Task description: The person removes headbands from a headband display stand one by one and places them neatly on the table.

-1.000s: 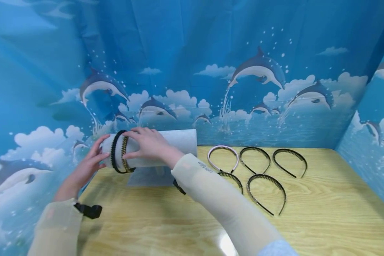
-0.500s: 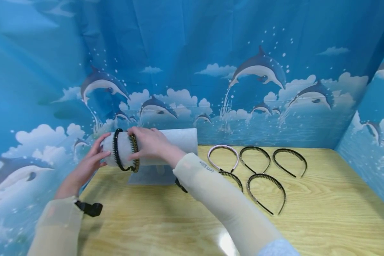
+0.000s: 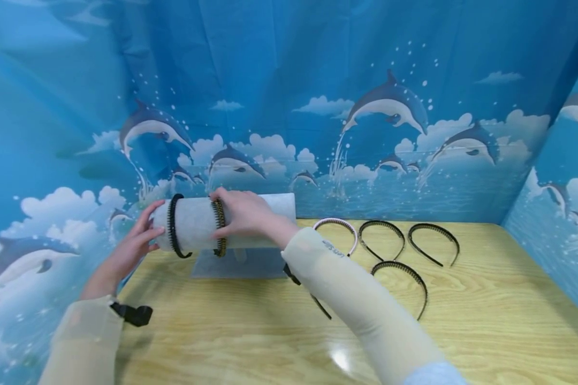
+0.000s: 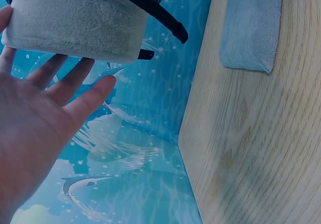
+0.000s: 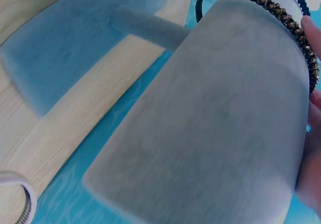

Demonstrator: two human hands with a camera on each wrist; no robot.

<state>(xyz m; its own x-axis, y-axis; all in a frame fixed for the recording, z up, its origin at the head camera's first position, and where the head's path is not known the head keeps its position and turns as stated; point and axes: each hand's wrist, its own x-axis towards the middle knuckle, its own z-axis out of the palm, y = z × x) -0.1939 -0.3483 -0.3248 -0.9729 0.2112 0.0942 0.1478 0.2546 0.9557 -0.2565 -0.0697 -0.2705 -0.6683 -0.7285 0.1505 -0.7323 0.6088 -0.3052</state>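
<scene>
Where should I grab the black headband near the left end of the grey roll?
Probably pinch the black headband at the top of its arch, from above. It curves over the grey roll, with a free end sticking out underneath, so lifting up should work. Coming from the left looks harder: the left hand is at that end.

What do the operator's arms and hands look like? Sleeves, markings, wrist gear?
Left hand and right hand are ungloved. Left sleeve and right sleeve are long, pale cream; the right has small dark lettering. Pale blue-grey cloth shows above it. Each wrist carries black gear; no cables visible.
</scene>
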